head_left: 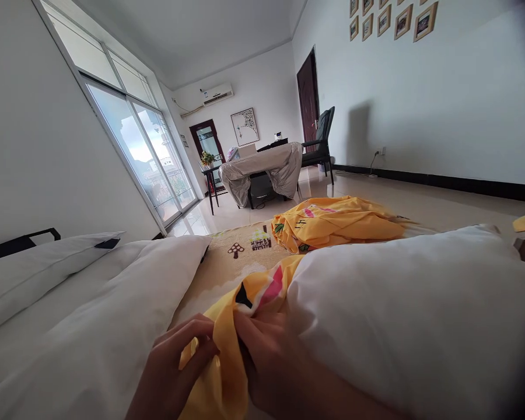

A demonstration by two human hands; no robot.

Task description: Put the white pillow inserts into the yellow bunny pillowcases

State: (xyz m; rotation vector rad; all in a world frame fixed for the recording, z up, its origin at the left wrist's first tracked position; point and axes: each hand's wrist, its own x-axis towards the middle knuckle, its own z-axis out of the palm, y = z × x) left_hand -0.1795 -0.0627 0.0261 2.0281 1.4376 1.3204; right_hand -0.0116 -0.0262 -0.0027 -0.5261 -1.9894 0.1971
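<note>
A yellow cloth case (230, 350) with pink, white and black patches lies bunched at the bottom centre, around the near end of a white pillow (402, 315). My left hand (179, 356) pinches a fold of this yellow fabric between thumb and fingers. Beside it, my right hand (266, 356) is closed on the same fabric, its thumb on top and its other fingers mostly hidden. The pillow stretches to the right above my right forearm. Another crumpled yellow cloth (332, 224) lies just beyond the pillow.
White pillows (109, 309) lie on the left by a black frame (44, 235). Under the cloths is a beige patterned mat (227, 251). Farther back stand a covered table (262, 163), a black chair (321, 143) and a potted plant on a small stand (210, 169).
</note>
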